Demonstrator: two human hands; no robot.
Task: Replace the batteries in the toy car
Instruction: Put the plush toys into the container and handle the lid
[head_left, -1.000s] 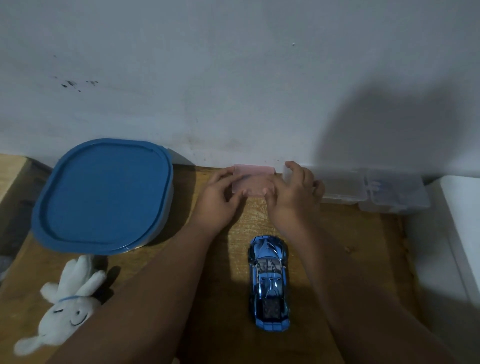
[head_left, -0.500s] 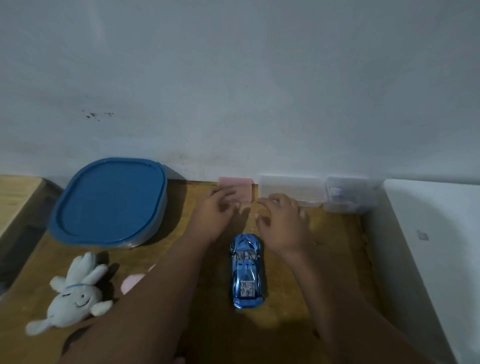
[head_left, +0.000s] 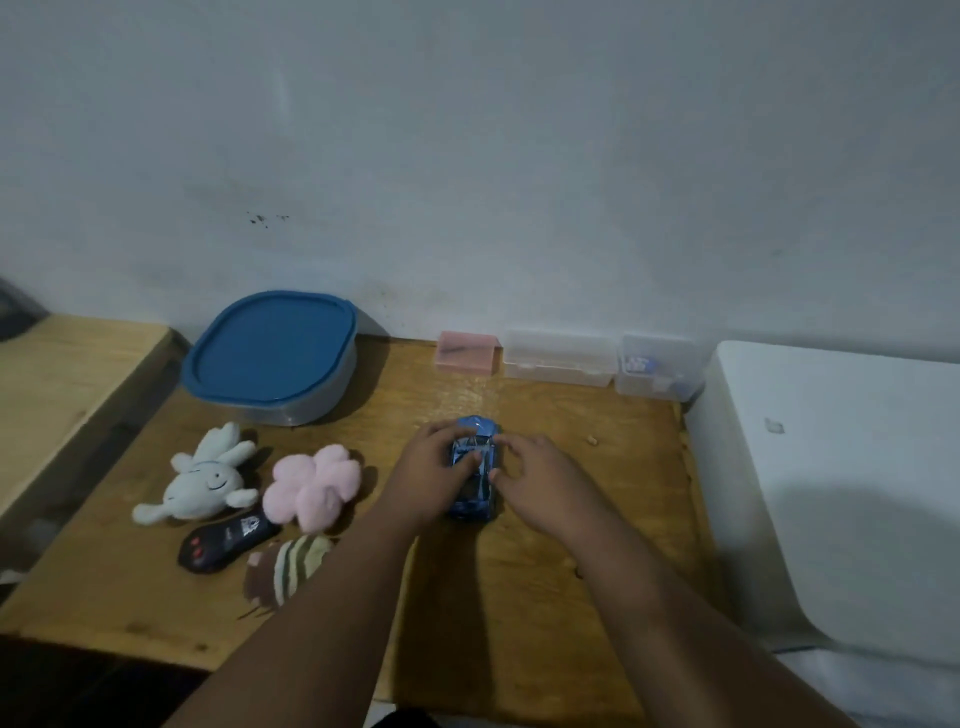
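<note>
We're seeing the left hand (head_left: 434, 470) curling its fingers (head_left: 441, 432) round the toy car (head_left: 477, 486), which is sitting on the surface (head_left: 597, 410) between both hands. The right hand (head_left: 535, 467) is touching its right flank; we can't tell if it's grasping. The car's long axis is running away from us, nose pointing at the wall (head_left: 519, 182).

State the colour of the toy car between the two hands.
The toy car is shiny blue; the head view shows it best.

Glossy blue toy car (head_left: 477, 488), sitting upright on the wooden table (head_left: 623, 493), nose pointing toward the table's far edge, dark rear panel showing
</note>
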